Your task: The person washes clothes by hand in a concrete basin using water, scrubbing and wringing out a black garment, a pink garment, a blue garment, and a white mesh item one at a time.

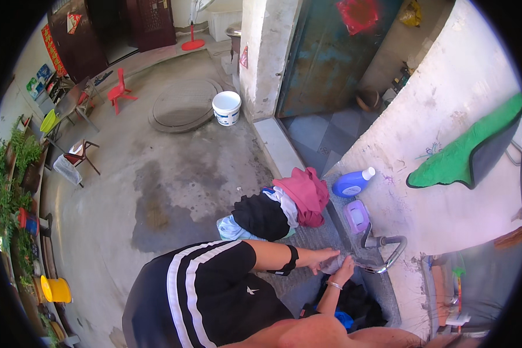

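Observation:
My left hand [323, 259], at the end of an arm with a black band, reaches to a small greyish item [332, 265], perhaps wet cloth or thin plastic. From its other side my right hand [346, 268], with a bracelet at the wrist, closes on the same item. Both hands are beside the outlet of a curved chrome tap [395, 255]. Below them lie dark clothes [359, 304] with a bright blue part [344, 319] in a grey stone basin [387, 290]. On the ledge at the far side rests a heap with black cloth [261, 216] and pink cloth [305, 194].
A blue detergent bottle [354, 182] and a lilac container [356, 216] stand by the wall behind the tap. A green cloth [470, 148] hangs at the right. Farther off are a white bucket [226, 108], a round cover [184, 103] and a red chair [120, 91].

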{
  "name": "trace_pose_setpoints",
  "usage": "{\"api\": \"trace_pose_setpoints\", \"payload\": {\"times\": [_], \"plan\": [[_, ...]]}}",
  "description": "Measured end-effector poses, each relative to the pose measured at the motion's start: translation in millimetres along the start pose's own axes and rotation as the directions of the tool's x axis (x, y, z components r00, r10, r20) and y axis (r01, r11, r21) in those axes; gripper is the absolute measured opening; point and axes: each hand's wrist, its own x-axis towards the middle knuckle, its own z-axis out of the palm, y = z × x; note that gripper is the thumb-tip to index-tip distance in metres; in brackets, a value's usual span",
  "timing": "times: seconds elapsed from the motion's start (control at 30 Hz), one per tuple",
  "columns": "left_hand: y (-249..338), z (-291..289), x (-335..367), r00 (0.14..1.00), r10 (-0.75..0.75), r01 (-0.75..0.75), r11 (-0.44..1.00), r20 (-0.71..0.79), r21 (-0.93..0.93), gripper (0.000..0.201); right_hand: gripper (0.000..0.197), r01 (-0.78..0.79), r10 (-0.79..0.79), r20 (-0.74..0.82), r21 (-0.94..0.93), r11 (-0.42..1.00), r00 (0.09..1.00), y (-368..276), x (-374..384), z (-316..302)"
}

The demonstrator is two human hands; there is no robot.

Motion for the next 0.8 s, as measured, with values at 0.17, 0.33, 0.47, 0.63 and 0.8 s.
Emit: {"api": "trace_pose_setpoints", "payload": {"times": [0.17,0.33,0.47,0.63,0.8], "plan": [[-21,-17,29,0.988,0.15,-0.155,0.972,-0.042,-0.176,0.033,0.025,0.325,-0.279,0.178,-0.659,0.678,0.944,-12,-29,32],[-33,15,25,0.944,0.324,-0.329,0.932,-0.057,-0.156,0.026,0.029,-0.07,-0.123,-0.277,-0.595,0.801,0.953,1,-7,-3],[-15,3,23,0.994,0.088,-0.102,0.947,-0.057,-0.306,0.024,0.021,0.329,-0.367,0.017,-0.481,0.812,0.93,-23,-51,19],[-38,13,28,0.984,0.179,-0.179,0.977,-0.011,-0.119,0.022,0.031,0.063,-0.308,-0.042,-0.944,0.323,0.951,28,-1,-30],[-16,27,1,0.902,0.341,-0.344,0.938,-0.265,0.038,0.029,0.029,-0.033,-0.18,-0.278,-0.62,0.784,0.944,43,25,-60]]}}
